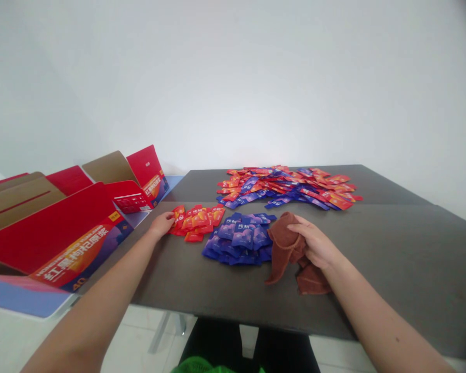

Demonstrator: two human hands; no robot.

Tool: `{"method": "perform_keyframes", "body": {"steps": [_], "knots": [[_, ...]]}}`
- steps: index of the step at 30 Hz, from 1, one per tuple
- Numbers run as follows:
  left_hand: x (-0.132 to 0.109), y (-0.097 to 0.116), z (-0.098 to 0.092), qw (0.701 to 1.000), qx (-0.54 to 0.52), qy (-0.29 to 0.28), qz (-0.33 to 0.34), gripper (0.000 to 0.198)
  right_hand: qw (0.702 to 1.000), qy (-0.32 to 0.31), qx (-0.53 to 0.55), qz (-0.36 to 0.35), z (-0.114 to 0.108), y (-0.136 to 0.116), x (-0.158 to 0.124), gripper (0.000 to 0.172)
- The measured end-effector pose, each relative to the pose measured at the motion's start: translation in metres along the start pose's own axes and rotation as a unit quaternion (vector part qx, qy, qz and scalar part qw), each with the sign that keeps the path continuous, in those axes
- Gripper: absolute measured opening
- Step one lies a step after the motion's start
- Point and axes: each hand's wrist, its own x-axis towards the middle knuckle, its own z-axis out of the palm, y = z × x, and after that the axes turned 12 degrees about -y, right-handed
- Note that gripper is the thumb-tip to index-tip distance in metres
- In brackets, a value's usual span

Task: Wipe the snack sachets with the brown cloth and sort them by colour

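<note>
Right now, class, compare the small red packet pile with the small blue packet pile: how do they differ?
The red pile is red-orange; the blue pile is blue-purple. The left hand touches the red pile's edge; the blue pile lies against the brown cloth held by the right hand. The red pile looks smaller than the blue pile. Both are loose heaps of flat sachets on the dark table.

Bare left hand [161,224] and right hand [314,243]; trousers [283,347] seemingly black.
</note>
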Motion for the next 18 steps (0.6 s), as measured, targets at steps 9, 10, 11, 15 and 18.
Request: {"method": "perform_keyframes", "body": {"steps": [9,10,11,15,18], "knots": [[-0.004,0.012,-0.001,0.998,0.011,0.009,0.055,0.047,1.0,-0.002,0.014,0.001,0.0,0.0,0.001,0.026],[-0.004,0.017,0.0,0.998,0.015,0.018,0.061,0.048,1.0,-0.002,0.016,0.002,0.0,0.0,0.001,0.026],[-0.005,0.022,0.0,0.997,0.018,0.026,0.069,0.049,1.0,-0.001,0.017,0.003,0.0,0.0,0.001,0.026],[-0.006,0.051,0.011,0.993,0.025,0.036,0.113,0.052,1.0,0.005,0.013,-0.002,0.001,0.0,0.0,0.028],[-0.007,0.076,0.025,0.988,0.032,0.022,0.151,0.052,1.0,0.005,0.009,-0.008,0.001,0.0,0.0,0.028]]}}
